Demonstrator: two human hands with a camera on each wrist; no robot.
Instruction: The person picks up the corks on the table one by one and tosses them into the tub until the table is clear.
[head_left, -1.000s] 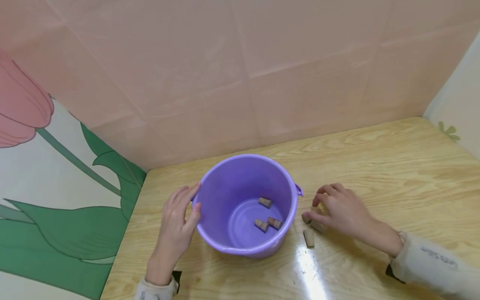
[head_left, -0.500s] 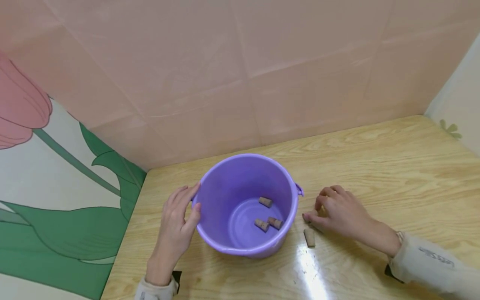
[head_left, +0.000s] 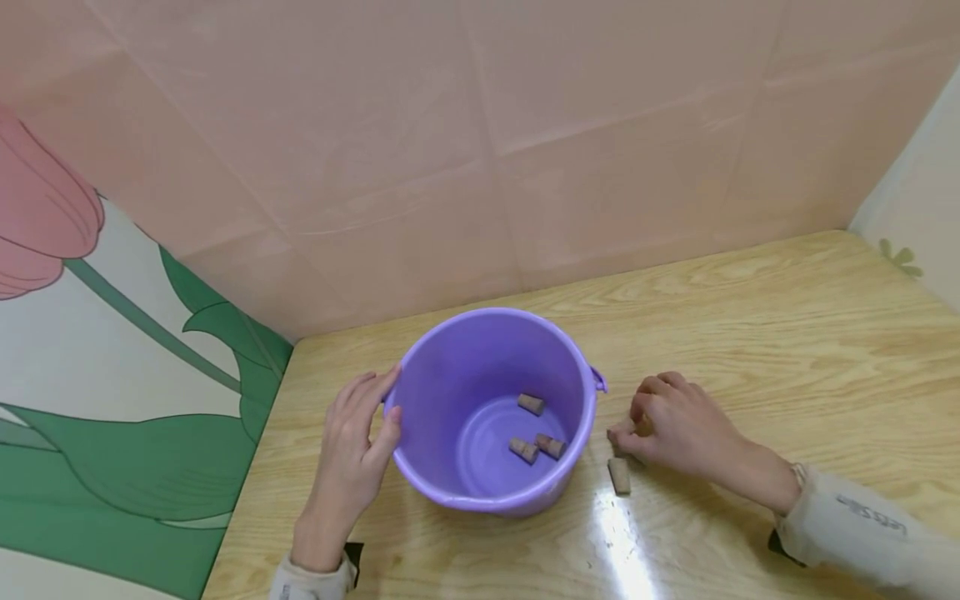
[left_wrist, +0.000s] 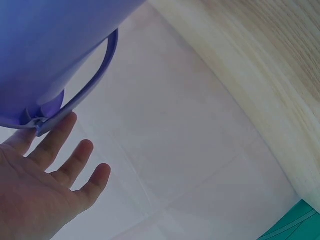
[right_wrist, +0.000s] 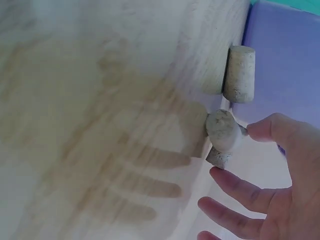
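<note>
A purple bucket (head_left: pixel 480 358) stands on the table with several corks at its bottom, among them a cork (head_left: pixel 530 404) by the inner wall. My left hand (head_left: pixel 352 458) rests against the bucket's left rim, thumb and index fingertips at the edge and the other fingers extended. The left wrist view shows these fingers near the bucket's handle (left_wrist: pixel 95 80). Right of the bucket, my right hand (head_left: pixel 686 429) pinches a cork (right_wrist: pixel 218 158) between thumb and index finger, low over the table. Another cork (right_wrist: pixel 222 131) partly covers it in the right wrist view. A third cork (head_left: pixel 618 476) lies nearer the front.
The wood-grain table (head_left: pixel 787 333) runs back to a pink-covered wall (head_left: pixel 600 150). On the left is a panel with a tulip picture (head_left: pixel 150 450). A pale wall (head_left: pixel 922 217) borders the table's right side.
My right thumb and index finger have closed together on a cork beside the bucket. The left hand and the bucket have stayed put.
</note>
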